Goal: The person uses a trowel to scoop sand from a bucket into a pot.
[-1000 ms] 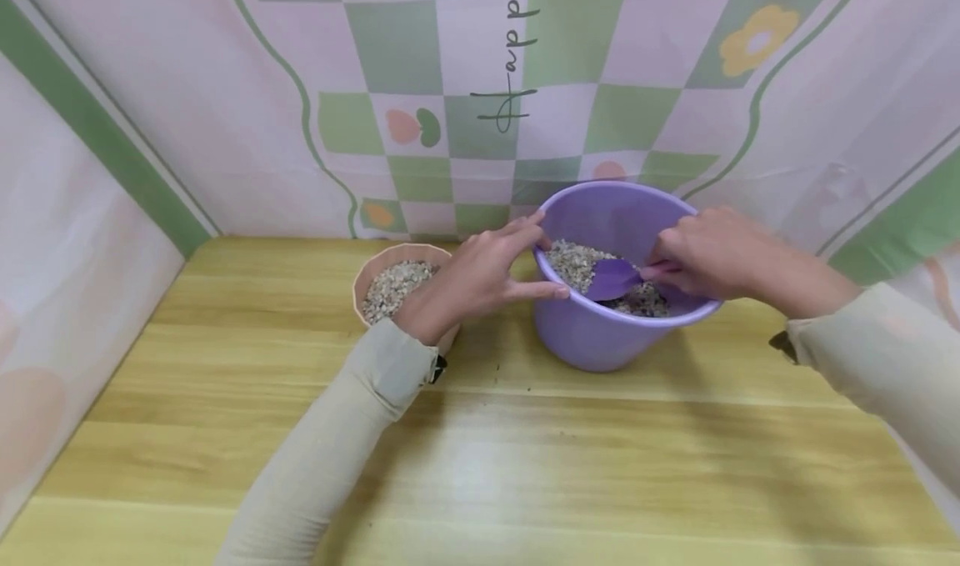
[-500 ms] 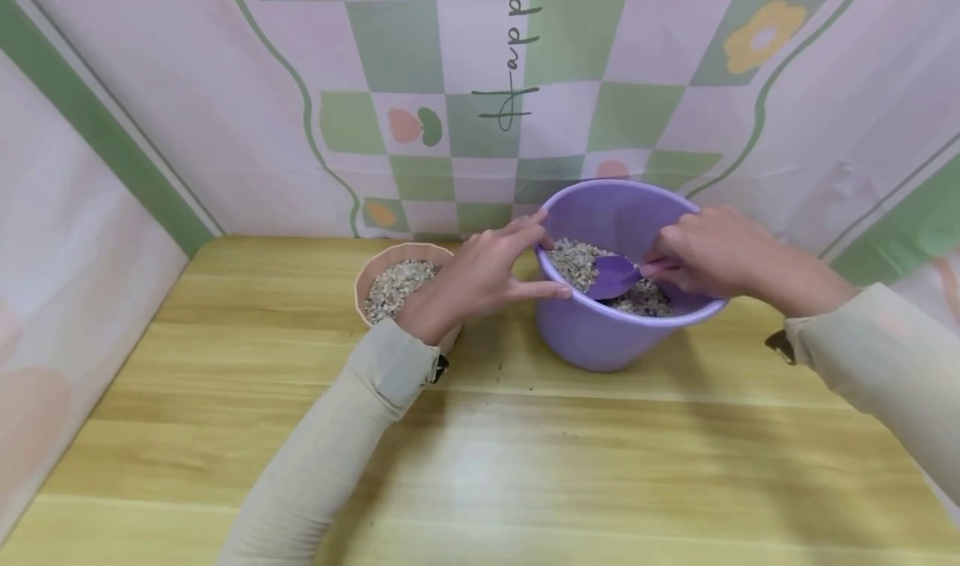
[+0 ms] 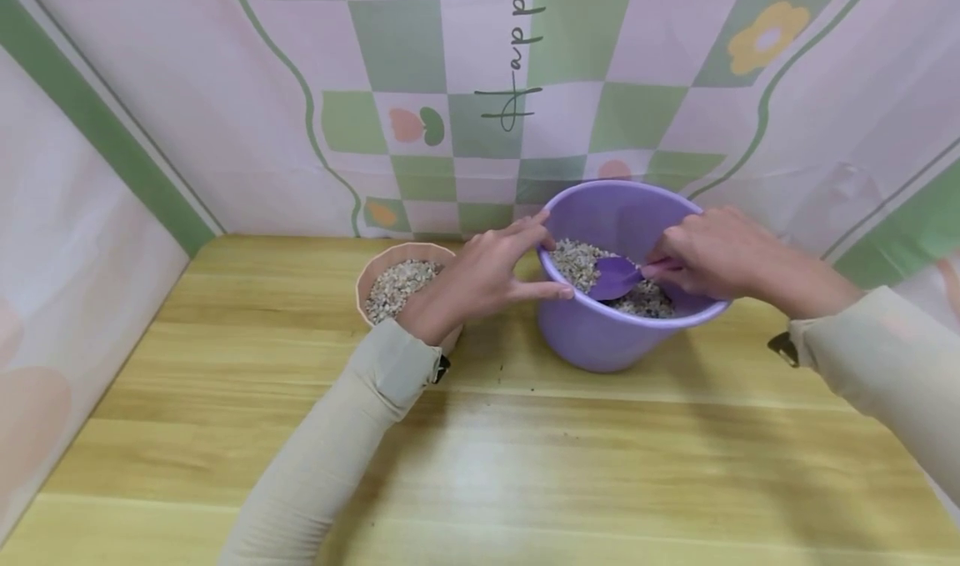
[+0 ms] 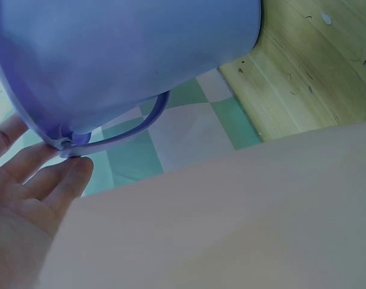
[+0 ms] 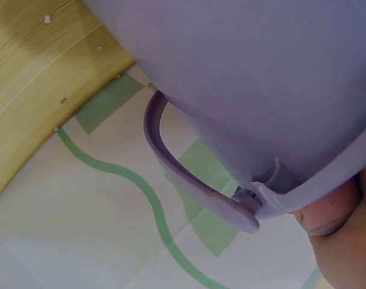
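A purple bucket with grey-beige gravel inside stands toward the back right of the table in the head view. My left hand holds its left rim, thumb stretched out at the front. In the left wrist view the fingers lie beside the pivot of the bucket's handle. My right hand reaches over the right rim and grips a small purple shovel. Its blade lies on the gravel. In the right wrist view the bucket wall hides the shovel and most of that hand.
Left of the bucket, partly behind my left forearm, stands a pink pot holding similar gravel. A few dark crumbs lie on the wooden table. A checkered cloth hangs right behind the containers.
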Action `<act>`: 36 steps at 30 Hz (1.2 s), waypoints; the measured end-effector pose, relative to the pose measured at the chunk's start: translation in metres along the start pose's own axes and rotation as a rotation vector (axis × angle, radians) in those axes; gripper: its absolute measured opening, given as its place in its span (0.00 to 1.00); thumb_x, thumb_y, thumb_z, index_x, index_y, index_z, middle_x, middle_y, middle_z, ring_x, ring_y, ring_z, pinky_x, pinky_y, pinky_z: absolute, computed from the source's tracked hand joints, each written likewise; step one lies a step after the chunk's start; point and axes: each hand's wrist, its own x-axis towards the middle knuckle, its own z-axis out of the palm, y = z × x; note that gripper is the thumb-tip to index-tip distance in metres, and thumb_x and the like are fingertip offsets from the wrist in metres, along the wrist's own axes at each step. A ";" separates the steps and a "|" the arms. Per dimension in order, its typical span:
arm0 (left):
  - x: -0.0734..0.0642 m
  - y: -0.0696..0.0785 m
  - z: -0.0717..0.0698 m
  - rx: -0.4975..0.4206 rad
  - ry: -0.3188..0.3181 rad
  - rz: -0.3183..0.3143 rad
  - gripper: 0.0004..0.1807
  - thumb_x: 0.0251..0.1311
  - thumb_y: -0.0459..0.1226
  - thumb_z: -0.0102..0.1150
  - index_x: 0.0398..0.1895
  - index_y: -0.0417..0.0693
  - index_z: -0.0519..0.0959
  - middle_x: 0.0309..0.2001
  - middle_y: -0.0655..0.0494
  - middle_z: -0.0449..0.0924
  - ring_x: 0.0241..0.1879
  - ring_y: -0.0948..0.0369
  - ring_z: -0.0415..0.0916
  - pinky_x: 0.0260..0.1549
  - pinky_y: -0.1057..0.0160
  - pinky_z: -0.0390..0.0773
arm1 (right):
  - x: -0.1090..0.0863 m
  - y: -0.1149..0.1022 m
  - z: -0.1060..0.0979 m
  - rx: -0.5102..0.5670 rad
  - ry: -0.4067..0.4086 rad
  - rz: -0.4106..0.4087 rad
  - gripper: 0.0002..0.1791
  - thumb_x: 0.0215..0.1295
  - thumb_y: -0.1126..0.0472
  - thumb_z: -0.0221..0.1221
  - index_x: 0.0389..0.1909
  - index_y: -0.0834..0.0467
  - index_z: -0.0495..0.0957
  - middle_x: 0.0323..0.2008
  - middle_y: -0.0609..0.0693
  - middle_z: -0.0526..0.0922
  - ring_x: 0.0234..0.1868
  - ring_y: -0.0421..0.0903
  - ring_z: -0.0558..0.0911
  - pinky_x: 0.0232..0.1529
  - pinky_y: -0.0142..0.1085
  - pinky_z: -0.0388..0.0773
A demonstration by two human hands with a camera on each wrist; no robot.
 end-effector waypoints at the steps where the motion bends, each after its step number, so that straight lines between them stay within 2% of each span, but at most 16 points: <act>1: 0.000 0.000 0.000 0.002 0.000 -0.002 0.29 0.54 0.62 0.67 0.49 0.53 0.78 0.75 0.47 0.59 0.36 0.57 0.81 0.43 0.61 0.78 | 0.000 0.000 0.000 0.000 0.001 0.001 0.08 0.59 0.54 0.70 0.23 0.42 0.83 0.15 0.33 0.75 0.15 0.36 0.69 0.16 0.37 0.69; 7: 0.000 0.000 0.001 0.006 0.000 -0.008 0.30 0.53 0.62 0.67 0.50 0.51 0.78 0.75 0.48 0.59 0.47 0.50 0.83 0.47 0.59 0.78 | 0.000 -0.001 0.003 0.015 0.018 0.001 0.10 0.60 0.53 0.70 0.21 0.41 0.82 0.14 0.33 0.73 0.14 0.36 0.68 0.15 0.37 0.67; 14: 0.001 0.001 0.001 0.020 -0.025 -0.028 0.32 0.54 0.63 0.66 0.53 0.51 0.78 0.76 0.50 0.57 0.41 0.55 0.83 0.49 0.61 0.78 | 0.001 0.001 0.008 0.043 0.039 0.010 0.11 0.60 0.54 0.70 0.21 0.39 0.82 0.13 0.32 0.71 0.14 0.35 0.68 0.15 0.36 0.67; 19: 0.001 0.002 0.001 0.021 -0.018 -0.022 0.33 0.53 0.63 0.66 0.53 0.50 0.78 0.76 0.49 0.57 0.35 0.57 0.81 0.47 0.61 0.79 | 0.001 0.002 0.009 0.055 0.048 0.013 0.06 0.59 0.54 0.71 0.25 0.40 0.86 0.14 0.32 0.73 0.15 0.35 0.69 0.16 0.35 0.68; 25: 0.001 0.001 0.000 0.023 -0.009 -0.022 0.34 0.53 0.63 0.67 0.54 0.50 0.78 0.76 0.49 0.57 0.44 0.53 0.83 0.56 0.57 0.78 | 0.003 0.002 0.008 0.076 0.038 0.032 0.03 0.60 0.54 0.70 0.28 0.43 0.88 0.15 0.32 0.76 0.15 0.35 0.70 0.17 0.36 0.69; 31: 0.001 -0.001 0.000 0.018 -0.003 -0.017 0.33 0.53 0.62 0.67 0.53 0.50 0.78 0.75 0.48 0.58 0.34 0.58 0.81 0.49 0.59 0.79 | 0.004 0.001 0.007 0.083 0.023 0.037 0.05 0.60 0.55 0.70 0.27 0.41 0.87 0.14 0.32 0.74 0.14 0.35 0.69 0.16 0.35 0.68; 36: 0.001 -0.001 0.001 0.010 -0.011 -0.025 0.34 0.53 0.63 0.66 0.55 0.50 0.78 0.76 0.49 0.57 0.40 0.56 0.83 0.55 0.57 0.78 | 0.006 0.002 0.008 0.105 0.023 0.032 0.05 0.62 0.53 0.69 0.28 0.40 0.88 0.14 0.30 0.76 0.15 0.33 0.71 0.19 0.36 0.70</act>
